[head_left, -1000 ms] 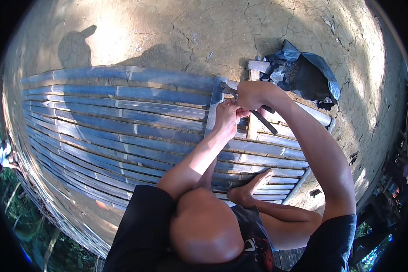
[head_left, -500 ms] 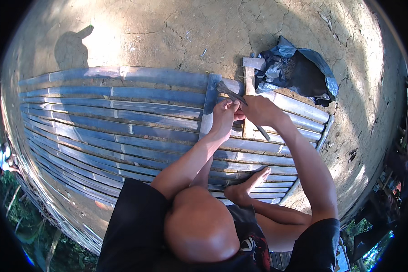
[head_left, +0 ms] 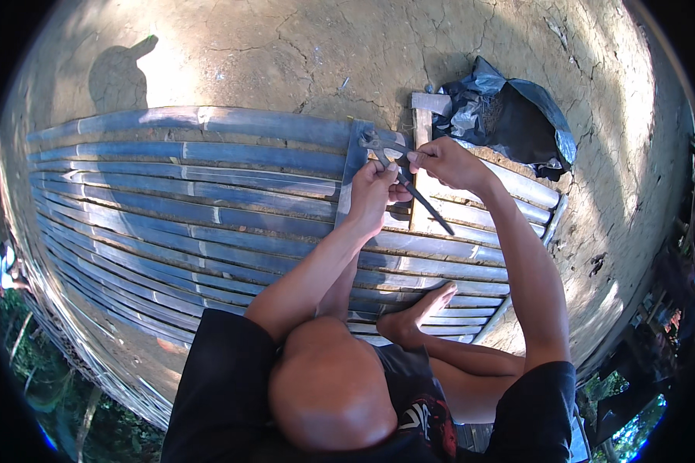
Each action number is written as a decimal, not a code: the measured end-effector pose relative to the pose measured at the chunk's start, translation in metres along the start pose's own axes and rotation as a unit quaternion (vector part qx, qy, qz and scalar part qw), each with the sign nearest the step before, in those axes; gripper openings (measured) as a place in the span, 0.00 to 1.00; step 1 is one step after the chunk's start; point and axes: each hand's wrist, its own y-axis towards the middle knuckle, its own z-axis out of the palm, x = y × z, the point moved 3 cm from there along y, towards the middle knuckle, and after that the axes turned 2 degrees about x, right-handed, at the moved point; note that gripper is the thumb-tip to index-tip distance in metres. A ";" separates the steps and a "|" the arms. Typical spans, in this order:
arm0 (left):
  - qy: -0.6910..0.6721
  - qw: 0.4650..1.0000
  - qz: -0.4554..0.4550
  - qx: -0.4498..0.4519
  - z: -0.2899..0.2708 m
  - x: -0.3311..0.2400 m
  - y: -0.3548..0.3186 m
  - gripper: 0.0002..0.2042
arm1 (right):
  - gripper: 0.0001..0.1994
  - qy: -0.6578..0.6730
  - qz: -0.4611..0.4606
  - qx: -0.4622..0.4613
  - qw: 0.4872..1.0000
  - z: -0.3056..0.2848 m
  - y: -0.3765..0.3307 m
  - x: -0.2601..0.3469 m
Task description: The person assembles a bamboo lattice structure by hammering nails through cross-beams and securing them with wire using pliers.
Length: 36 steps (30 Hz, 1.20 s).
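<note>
A pair of dark metal pincers (head_left: 427,207) is held above the bamboo slats with its two handles spread apart. My left hand (head_left: 372,194) is closed around one handle near the pivot, thumb on top. The other handle is pinched near its end by my right hand (head_left: 449,164), fingers curled. The jaws point to the far left, over a flat strip (head_left: 353,166) laid across the slats. Whether anything sits in the jaws is too small to tell. Just beyond my hands lies a hammer (head_left: 422,127) with a pale wooden handle, partly hidden behind the pincers.
A bamboo slat platform (head_left: 262,185) spreads under my hands, with a bare foot (head_left: 421,309) resting on it. A crumpled black plastic bag (head_left: 544,116) lies open at the far right, with small thin pieces in it. Cracked earth (head_left: 301,54) surrounds the platform.
The pincers' handles have opened apart. My right hand has shifted up slightly with one handle, away from my left hand, which keeps hold near the pivot.
</note>
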 end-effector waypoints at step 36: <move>-0.013 0.998 -0.058 -0.001 0.009 -0.016 0.001 0.10 | 0.29 0.127 0.122 0.095 0.980 -0.001 0.001 0.023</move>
